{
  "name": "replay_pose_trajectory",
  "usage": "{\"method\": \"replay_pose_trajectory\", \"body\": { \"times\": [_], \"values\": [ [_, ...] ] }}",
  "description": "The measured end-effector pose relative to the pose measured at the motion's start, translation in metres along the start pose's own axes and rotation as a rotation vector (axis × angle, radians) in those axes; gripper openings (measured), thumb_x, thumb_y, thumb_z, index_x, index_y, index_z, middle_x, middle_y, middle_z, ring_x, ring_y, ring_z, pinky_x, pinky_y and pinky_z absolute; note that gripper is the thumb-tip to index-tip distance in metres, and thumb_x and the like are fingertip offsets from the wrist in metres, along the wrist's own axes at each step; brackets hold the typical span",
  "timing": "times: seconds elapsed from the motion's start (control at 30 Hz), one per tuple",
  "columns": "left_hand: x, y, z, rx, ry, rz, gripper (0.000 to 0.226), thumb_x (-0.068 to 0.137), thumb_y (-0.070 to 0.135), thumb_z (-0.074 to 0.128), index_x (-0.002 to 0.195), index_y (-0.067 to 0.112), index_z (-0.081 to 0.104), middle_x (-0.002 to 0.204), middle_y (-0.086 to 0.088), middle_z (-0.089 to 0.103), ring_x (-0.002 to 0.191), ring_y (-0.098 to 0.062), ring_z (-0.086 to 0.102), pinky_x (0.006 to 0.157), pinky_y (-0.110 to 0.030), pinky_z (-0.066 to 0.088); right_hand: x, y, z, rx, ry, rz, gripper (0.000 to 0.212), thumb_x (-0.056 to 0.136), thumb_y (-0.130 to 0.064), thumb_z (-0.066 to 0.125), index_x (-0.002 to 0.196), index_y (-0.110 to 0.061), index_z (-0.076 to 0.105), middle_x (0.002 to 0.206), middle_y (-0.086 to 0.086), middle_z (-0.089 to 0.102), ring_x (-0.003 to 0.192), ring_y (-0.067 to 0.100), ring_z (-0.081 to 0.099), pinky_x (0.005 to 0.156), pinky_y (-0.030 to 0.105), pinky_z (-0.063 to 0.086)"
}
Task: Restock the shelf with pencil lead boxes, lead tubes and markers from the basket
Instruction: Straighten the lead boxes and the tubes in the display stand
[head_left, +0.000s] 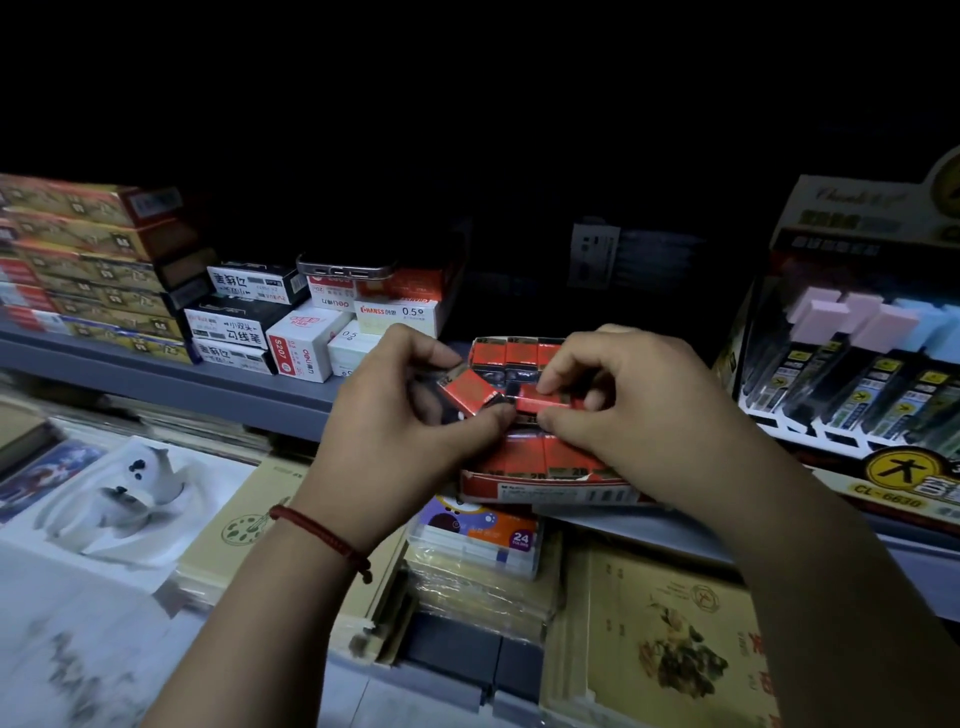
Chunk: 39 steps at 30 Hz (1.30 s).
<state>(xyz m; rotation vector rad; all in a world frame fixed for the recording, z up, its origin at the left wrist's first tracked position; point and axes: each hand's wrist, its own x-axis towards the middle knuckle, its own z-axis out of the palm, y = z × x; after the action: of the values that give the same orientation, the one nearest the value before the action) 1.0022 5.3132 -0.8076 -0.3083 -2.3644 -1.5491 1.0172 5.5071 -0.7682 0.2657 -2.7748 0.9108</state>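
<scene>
Two lead boxes sit in your hands at centre frame, just above the tray (550, 492) on the shelf (249, 389). Your left hand (395, 415) pinches the tilted box (464, 396) between thumb and fingertips. Your right hand (634, 410) pinches the flat box (545, 402) by its long edges, forefinger on top and thumb below. Whether the two boxes touch at their ends you cannot tell from here

Level the tilted box first, then lower each one into the gap in front of the back row (519, 353), red face up to match its neighbours. Seat one before the other so they do not wedge, and slide each snug against the row

Grip lightly: the boxes look like thin glossy card, flat and oblong, red with dark ends, so they probably slip under a loose hold and dent under a hard one. The tray is thin red card too, and its front lip looks ragged, so avoid leaning on it

At the right of the frame the tubes (857, 395) are slim and dark with yellow labels. The basket is out of view
</scene>
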Motion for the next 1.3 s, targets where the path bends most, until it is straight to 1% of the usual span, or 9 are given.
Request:
{"method": "replay_pose_trajectory", "body": {
  "times": [0.07,0.17,0.27,0.5,0.67,0.83,0.93,1.07,1.3],
  "values": [
    [-0.001,-0.004,0.001,-0.098,0.023,-0.027,0.042,0.071,0.033,0.086,0.104,0.028,0.06,0.058,-0.003,0.057,0.06,-0.028,0.062,0.052,-0.035,0.057,-0.001,0.0,0.001,0.013,0.03,0.006,0.014,0.082,-0.024,0.08,0.084,-0.027,0.066,0.078,-0.011,0.058,0.066,-0.001,0.054,0.054,0.012,0.043],
    [-0.004,-0.005,0.003,-0.212,0.059,-0.033,0.032,0.08,0.023,0.081,0.109,0.026,0.068,0.06,-0.016,0.057,0.054,-0.02,0.059,0.049,-0.031,0.053,-0.002,-0.002,0.007,-0.012,0.066,0.019,0.025,0.081,-0.037,0.079,0.081,-0.025,0.057,0.07,-0.01,0.056,0.064,0.0,0.058,0.051,0.018,0.05],
    [-0.005,-0.002,0.008,-0.317,0.085,-0.059,0.019,0.084,0.025,0.076,0.103,0.023,0.074,0.07,-0.03,0.054,0.06,-0.024,0.05,0.054,-0.049,0.05,-0.002,-0.006,0.012,-0.02,0.074,0.045,0.033,0.078,-0.047,0.078,0.081,-0.025,0.054,0.068,-0.011,0.058,0.068,0.004,0.065,0.057,0.029,0.057],
    [-0.005,0.004,0.013,-0.421,0.159,-0.092,0.033,0.073,0.037,0.078,0.098,0.015,0.073,0.072,-0.001,0.068,0.056,-0.015,0.056,0.054,-0.031,0.052,0.0,-0.002,0.009,0.086,0.015,0.028,0.012,0.083,-0.033,0.08,0.088,-0.032,0.069,0.083,-0.014,0.064,0.065,-0.005,0.058,0.058,0.022,0.051],
    [-0.005,0.007,0.007,-0.444,0.202,-0.079,0.033,0.074,0.031,0.078,0.095,0.007,0.069,0.053,-0.007,0.063,0.041,-0.018,0.055,0.042,-0.027,0.048,0.001,0.0,0.011,0.062,0.021,-0.023,0.009,0.088,-0.032,0.074,0.096,-0.032,0.072,0.097,-0.016,0.056,0.074,-0.001,0.053,0.062,0.018,0.045],
    [-0.006,0.008,0.003,-0.424,0.142,-0.044,0.029,0.079,0.016,0.077,0.106,0.009,0.069,0.053,-0.008,0.063,0.042,-0.018,0.057,0.045,-0.026,0.05,0.002,-0.008,0.013,0.183,0.187,-0.076,0.01,0.091,-0.04,0.067,0.096,-0.033,0.07,0.085,-0.015,0.06,0.069,0.001,0.056,0.058,0.017,0.044],
    [-0.006,0.007,0.001,-0.315,0.126,0.014,0.032,0.074,0.017,0.083,0.104,0.019,0.073,0.061,-0.006,0.065,0.051,-0.016,0.06,0.052,-0.026,0.053,0.005,-0.018,0.018,0.48,0.201,-0.055,0.011,0.089,-0.037,0.071,0.098,-0.031,0.071,0.079,-0.012,0.07,0.066,0.004,0.067,0.063,0.023,0.054],
    [-0.009,0.007,0.004,-0.082,0.084,0.154,0.03,0.07,0.033,0.085,0.098,0.031,0.074,0.077,0.002,0.063,0.056,-0.008,0.056,0.054,-0.024,0.049,0.011,-0.018,0.03,0.503,0.237,-0.038,0.007,0.085,-0.029,0.077,0.085,-0.031,0.07,0.077,-0.01,0.071,0.068,0.01,0.07,0.066,0.046,0.06],
    [-0.015,-0.004,0.001,-0.036,-0.055,0.103,0.057,0.069,0.057,0.082,0.12,0.042,0.063,0.104,0.007,0.058,0.076,-0.013,0.064,0.067,-0.035,0.059,0.014,-0.014,0.034,0.358,0.31,-0.005,0.007,0.089,-0.025,0.074,0.088,-0.03,0.071,0.08,-0.012,0.069,0.074,0.002,0.066,0.07,0.034,0.059]
  ]
}}
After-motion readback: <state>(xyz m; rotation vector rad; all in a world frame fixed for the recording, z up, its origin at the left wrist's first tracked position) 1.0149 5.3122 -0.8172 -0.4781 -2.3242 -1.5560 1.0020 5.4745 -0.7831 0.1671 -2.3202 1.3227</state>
